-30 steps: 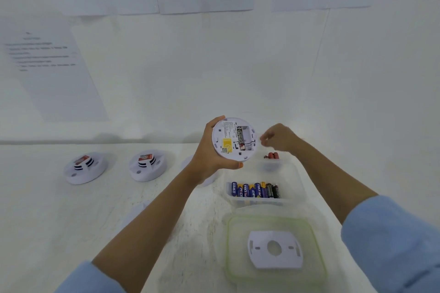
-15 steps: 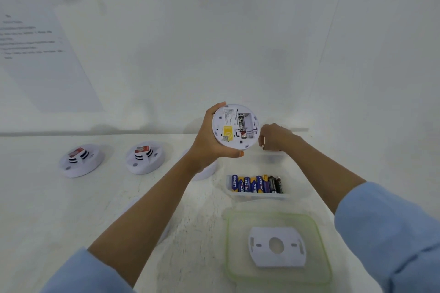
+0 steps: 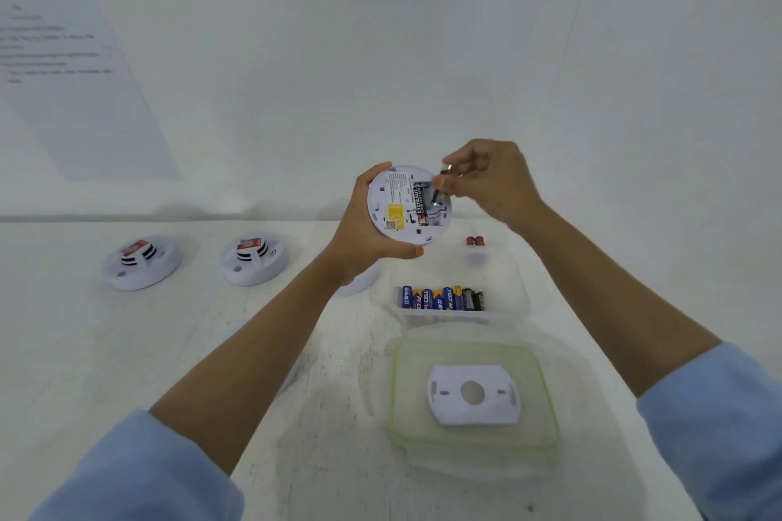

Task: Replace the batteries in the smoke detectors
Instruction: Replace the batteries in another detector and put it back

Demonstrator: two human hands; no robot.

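Lower right of frame: one green-rimmed lid on white table, one white mounting plate lying on it. Just above: one clear tub, row of about seven AA batteries, five blue-yellow, two black. Centre, raised: left hand grips one smoke detector, back facing camera, one black battery seated in bay. Right hand pinches second battery, tilted at bay. Left, farther: two more detectors, face up. Upper left: one printed sheet on wall.
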